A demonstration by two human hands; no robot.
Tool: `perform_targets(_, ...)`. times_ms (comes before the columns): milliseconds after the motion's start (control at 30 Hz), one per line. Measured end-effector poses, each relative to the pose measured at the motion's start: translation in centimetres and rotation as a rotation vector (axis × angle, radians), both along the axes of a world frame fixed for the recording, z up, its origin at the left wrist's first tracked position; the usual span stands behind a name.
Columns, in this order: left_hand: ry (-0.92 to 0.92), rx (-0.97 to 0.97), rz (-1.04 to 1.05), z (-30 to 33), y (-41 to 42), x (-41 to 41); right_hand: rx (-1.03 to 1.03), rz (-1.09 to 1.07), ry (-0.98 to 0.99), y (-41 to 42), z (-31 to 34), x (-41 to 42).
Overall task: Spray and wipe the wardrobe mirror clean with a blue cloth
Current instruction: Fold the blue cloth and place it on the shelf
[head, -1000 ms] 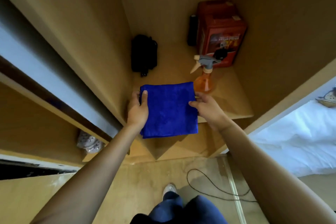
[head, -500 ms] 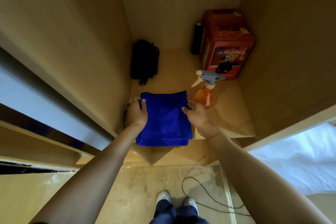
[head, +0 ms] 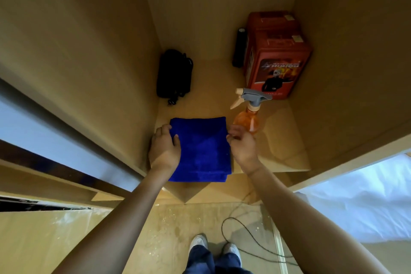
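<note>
**Cloth on the shelf, mirror work not visibly under way**

Right now the blue cloth [head: 200, 147] lies folded flat at the front of the wardrobe shelf [head: 282, 153], its near edge hanging slightly over the shelf's front lip. The left hand [head: 164, 149] rests on the cloth's left edge, its fingers [head: 176, 139] lying loosely over the fabric with the thumb on top; whether they pinch the edge or only rest on it cannot be told. The right hand [head: 242, 144] hovers just beside the cloth's right edge with relaxed, slightly curled fingers holding nothing, and whether it touches the cloth is unclear.

Just beside that hand stands the orange spray bottle [head: 246, 118] with a grey trigger head, upright and not held. Behind it sit a red box [head: 275, 55] against the back corner, a dark cylinder [head: 239, 46] beside the box, and a black pouch [head: 174, 73] against the left wall.

As for progress, nothing here shows spraying or wiping in hand: both tools are down on the shelf and no mirror surface is clearly faced. A pale reflective strip [head: 51, 127] at the left may be the door's edge. Whether this is the start or the tidy-away end cannot be judged from this view alone.
</note>
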State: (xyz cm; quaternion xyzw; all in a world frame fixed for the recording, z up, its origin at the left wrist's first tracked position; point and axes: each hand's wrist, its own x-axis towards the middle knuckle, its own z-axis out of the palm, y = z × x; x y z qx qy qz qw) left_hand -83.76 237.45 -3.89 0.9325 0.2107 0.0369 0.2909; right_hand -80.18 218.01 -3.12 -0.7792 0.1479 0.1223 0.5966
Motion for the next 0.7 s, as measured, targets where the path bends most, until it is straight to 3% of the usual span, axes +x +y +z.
perform_targets(100, -0.042, 0.024, -0.107, 0.1, -1.5, -0.5, 0.011, -0.117, -0.101, -2.3, -0.1, -0.1)
perform_targets(267, -0.093, -0.181, -0.209, 0.6, -5.3, -0.2, -0.015, -0.313, -0.148, -5.9, 0.5, 0.8)
perform_targets(467, -0.068, -0.287, -0.277, 1.2, -8.1, 0.9, -0.004, -0.11, -0.134, -6.7, 2.4, 3.0)
perform_targets(700, -0.055, -0.307, -0.29, 0.9, -8.1, 0.3, 0.054, 0.058, -0.248, -5.9, 2.5, 4.4)
